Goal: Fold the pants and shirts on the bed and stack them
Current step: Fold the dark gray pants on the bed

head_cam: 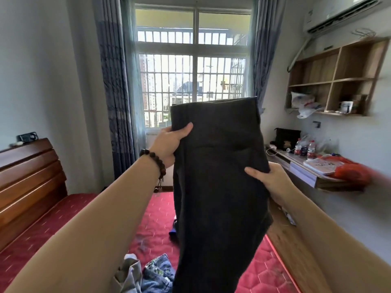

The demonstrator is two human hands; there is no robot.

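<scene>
a: where are the dark pants (220, 166)?
b: held up over the red bed (264, 269), gripped at each side by the left hand (169, 144) and right hand (268, 178).
a: any writing?
b: none can be read.

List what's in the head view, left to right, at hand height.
Wooden headboard → left hand → dark pants held up by both hands → right hand → desk with an orange bag.

Dark pants (220, 176) hanging upright above bed (264, 269); jeans (157, 273) crumpled on it.
</scene>
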